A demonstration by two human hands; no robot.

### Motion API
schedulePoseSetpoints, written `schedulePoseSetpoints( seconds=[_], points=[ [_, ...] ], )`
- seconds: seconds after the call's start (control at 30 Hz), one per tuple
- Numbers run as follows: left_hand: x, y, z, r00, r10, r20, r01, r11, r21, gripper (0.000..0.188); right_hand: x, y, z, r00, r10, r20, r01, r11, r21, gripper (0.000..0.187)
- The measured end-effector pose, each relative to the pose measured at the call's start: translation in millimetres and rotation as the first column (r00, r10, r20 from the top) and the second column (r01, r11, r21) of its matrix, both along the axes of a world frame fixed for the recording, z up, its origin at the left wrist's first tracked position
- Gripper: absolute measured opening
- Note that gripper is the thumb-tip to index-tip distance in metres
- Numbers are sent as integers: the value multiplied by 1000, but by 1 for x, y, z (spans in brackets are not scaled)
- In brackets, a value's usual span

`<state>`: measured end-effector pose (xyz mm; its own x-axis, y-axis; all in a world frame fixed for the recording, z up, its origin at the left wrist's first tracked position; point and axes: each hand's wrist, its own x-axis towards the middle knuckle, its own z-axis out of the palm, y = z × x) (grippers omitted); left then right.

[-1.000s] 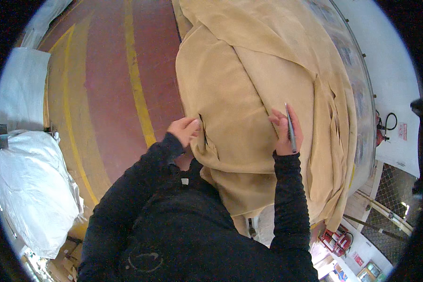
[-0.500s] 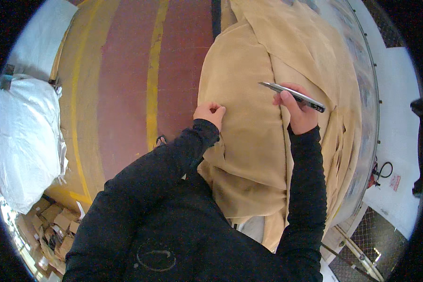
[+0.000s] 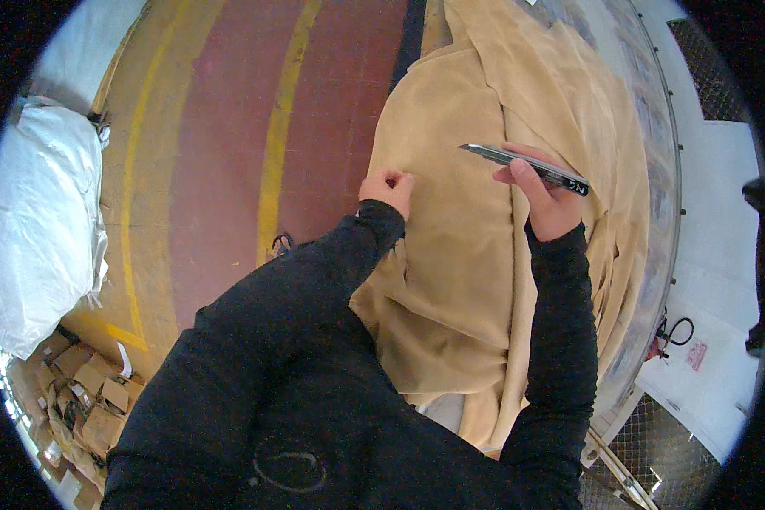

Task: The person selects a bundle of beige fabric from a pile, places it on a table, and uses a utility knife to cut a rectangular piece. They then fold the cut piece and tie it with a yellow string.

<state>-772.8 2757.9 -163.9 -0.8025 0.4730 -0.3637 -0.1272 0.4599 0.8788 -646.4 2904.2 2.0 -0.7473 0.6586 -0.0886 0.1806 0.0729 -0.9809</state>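
Observation:
A large tan fabric (image 3: 450, 187) lies spread in folds before me. My right hand (image 3: 554, 204) is closed round a box cutter (image 3: 535, 170) with a silver and dark body, held above the fabric. Its blade is out and points left. My left hand (image 3: 387, 192) is at the fabric's left edge, its fingers curled in and the thumb bent toward the index finger. Whether the fabric's edge is pinched in those fingers is hidden.
To the left is a red-brown floor (image 3: 229, 153) with yellow lines. A white-wrapped bundle (image 3: 47, 229) stands at the far left, with cardboard boxes (image 3: 102, 425) below it. A clear plastic-like sheet (image 3: 654, 170) edges the fabric's right side.
The view has shifted slightly. My left hand stays at the fabric's edge, and my right hand still holds the box cutter, its blade a little flatter and farther left.

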Motion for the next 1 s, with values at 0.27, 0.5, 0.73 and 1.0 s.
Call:
schedulePoseSetpoints(
  seconds=[0.27,0.5,0.73,1.0],
  points=[
    [0,-15,36,710,-132,691,83,991,104,29,-3,4,-6,997,62,-51,-67,994,-85,24],
    [-14,-27,41,967,-216,-135,244,935,256,27,-33,5,-9,937,311,156,-315,949,-1,23],
    [-14,-32,55,914,-244,-323,326,917,231,24,-56,5,-17,850,482,214,-493,870,-2,21],
    [-16,-33,62,916,-315,-249,360,918,164,25,-70,5,-25,822,530,207,-549,835,44,16]
  ],
)
